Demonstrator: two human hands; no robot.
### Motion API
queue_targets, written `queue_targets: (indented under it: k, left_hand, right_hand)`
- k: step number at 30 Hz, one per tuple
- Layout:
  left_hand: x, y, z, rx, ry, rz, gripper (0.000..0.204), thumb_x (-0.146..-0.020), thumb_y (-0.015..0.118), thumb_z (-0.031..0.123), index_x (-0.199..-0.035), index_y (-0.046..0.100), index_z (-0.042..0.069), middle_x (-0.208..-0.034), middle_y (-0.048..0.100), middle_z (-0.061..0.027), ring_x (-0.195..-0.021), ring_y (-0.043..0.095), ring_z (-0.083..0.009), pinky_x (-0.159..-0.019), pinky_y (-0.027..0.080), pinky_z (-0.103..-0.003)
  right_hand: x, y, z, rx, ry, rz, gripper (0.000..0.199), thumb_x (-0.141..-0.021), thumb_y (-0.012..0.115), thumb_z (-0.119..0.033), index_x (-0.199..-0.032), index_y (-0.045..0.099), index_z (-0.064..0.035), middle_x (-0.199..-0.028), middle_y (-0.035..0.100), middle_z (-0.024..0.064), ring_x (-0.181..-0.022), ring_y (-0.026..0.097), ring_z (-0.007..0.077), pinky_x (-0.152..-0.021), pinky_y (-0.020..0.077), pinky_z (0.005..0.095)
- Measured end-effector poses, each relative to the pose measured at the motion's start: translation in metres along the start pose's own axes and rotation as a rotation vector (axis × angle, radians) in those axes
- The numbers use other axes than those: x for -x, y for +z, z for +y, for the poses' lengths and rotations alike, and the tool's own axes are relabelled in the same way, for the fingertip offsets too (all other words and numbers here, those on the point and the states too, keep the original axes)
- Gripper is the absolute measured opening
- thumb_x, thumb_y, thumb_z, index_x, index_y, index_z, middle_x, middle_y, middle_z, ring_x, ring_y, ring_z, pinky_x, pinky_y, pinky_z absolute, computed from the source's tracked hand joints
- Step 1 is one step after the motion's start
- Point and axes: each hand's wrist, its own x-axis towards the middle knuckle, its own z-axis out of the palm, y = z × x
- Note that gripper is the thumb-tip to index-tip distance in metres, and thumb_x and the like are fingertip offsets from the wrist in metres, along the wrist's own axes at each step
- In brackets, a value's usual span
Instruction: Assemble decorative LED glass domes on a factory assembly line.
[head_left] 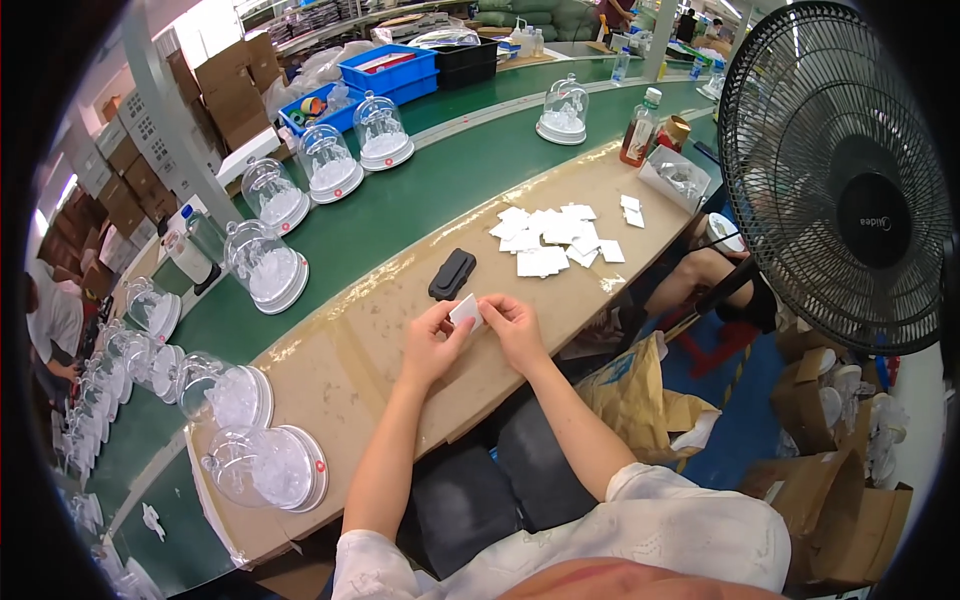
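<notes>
Between my two hands, above the near edge of the cardboard-topped bench, is a small white square card (pixel 466 310). My left hand (pixel 436 335) pinches it from the left with thumb and fingers. The fingertips of my right hand (pixel 510 325) grip its right edge. Just beyond my hands lies a small black case (pixel 453 274) on the cardboard. A loose pile of similar white squares (pixel 545 240) is spread to the right of it, with a few more squares (pixel 632 211) apart from the pile.
Clear domes on white bases (pixel 270 270) line the green conveyor (pixel 450 165); one dome (pixel 270 468) lies at the bench's left end. A bottle (pixel 640 128) and a clear box (pixel 675 178) stand at the bench's far right. A large black fan (pixel 835 180) fills the right side.
</notes>
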Motion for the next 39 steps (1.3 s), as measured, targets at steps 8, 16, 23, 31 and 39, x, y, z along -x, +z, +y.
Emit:
queue_targets:
  k: [8, 16, 23, 31, 39]
  left_hand:
    - [-0.001, 0.000, 0.002, 0.015, 0.041, 0.010, 0.026, -0.083, 0.068, 0.008, -0.108, 0.065, 0.000, -0.091, 0.067, -0.0038, -0.075, 0.057, -0.0075, -0.066, 0.046, -0.021]
    - [-0.003, 0.002, -0.008, 0.029, 0.076, 0.137, 0.019, -0.085, 0.067, 0.005, -0.104, 0.066, 0.001, -0.080, 0.064, -0.0016, -0.067, 0.055, -0.0065, -0.059, 0.044, -0.021]
    - [-0.005, 0.005, -0.005, 0.145, 0.025, 0.200, 0.023, -0.087, 0.065, 0.004, -0.110, 0.065, 0.003, -0.082, 0.063, -0.0009, -0.069, 0.055, -0.0063, -0.060, 0.045, -0.021]
    - [-0.004, 0.000, -0.007, 0.077, 0.028, 0.194, 0.022, -0.086, 0.066, 0.005, -0.108, 0.065, 0.000, -0.082, 0.064, -0.0014, -0.068, 0.055, -0.0061, -0.061, 0.046, -0.021]
    - [-0.004, 0.002, -0.007, 0.162, 0.000, 0.185, 0.020, -0.086, 0.068, 0.005, -0.105, 0.065, -0.001, -0.083, 0.066, -0.0033, -0.065, 0.057, -0.0067, -0.059, 0.046, -0.022]
  right_hand:
    - [-0.003, -0.004, 0.004, -0.103, 0.049, 0.056, 0.015, -0.093, 0.063, -0.015, -0.098, 0.067, -0.0014, -0.087, 0.065, -0.0002, -0.076, 0.055, 0.0059, -0.071, 0.0446, 0.0211]
    - [-0.004, -0.005, 0.004, -0.152, 0.053, 0.050, 0.015, -0.092, 0.064, -0.014, -0.100, 0.066, -0.0017, -0.085, 0.064, -0.0002, -0.076, 0.055, 0.0055, -0.070, 0.0443, 0.0203]
    - [-0.004, -0.003, 0.004, -0.126, 0.040, 0.025, 0.015, -0.092, 0.064, -0.013, -0.100, 0.064, -0.0002, -0.086, 0.063, 0.0006, -0.076, 0.054, 0.0057, -0.071, 0.0444, 0.0199]
    - [-0.004, -0.003, 0.005, -0.117, 0.038, 0.010, 0.015, -0.092, 0.063, -0.013, -0.101, 0.064, -0.0008, -0.087, 0.063, 0.0006, -0.077, 0.055, 0.0062, -0.072, 0.0447, 0.0203]
    - [-0.003, -0.001, 0.003, -0.099, 0.062, -0.029, 0.022, -0.094, 0.062, -0.016, -0.109, 0.064, 0.0004, -0.093, 0.066, 0.0020, -0.080, 0.057, 0.0073, -0.075, 0.0468, 0.0219]
